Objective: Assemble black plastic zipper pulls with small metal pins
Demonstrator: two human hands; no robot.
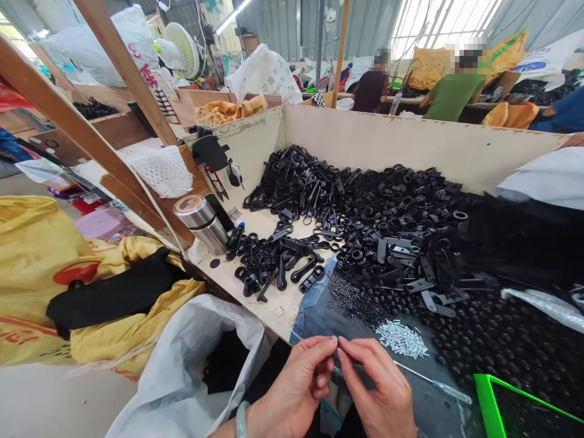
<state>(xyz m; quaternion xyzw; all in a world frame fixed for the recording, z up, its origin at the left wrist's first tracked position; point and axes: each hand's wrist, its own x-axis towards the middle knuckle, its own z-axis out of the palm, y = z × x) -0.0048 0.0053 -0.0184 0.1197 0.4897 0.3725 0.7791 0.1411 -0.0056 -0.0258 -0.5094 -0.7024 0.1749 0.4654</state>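
My left hand [305, 378] and my right hand [379, 384] meet fingertip to fingertip above the near edge of the work surface. Both are closed in a pinch; a tiny dark thing seems to be between them, too small to name. Just beyond the fingers lie a pile of short silvery pins [401, 339] and a spread of tiny black parts [353, 298]. Beside my right hand rests a screwdriver [433, 381] with a thin shaft and a clear handle. Round black balls [497, 340] cover the surface to the right.
Heaps of black plastic handles [301, 182] and ring-shaped parts [401, 201] fill the boxed bench. At left stand a steel flask [201, 224] and an open white sack [182, 347]. A green-rimmed tray [490, 404] sits near right. Other people [456, 94] sit beyond the back wall.
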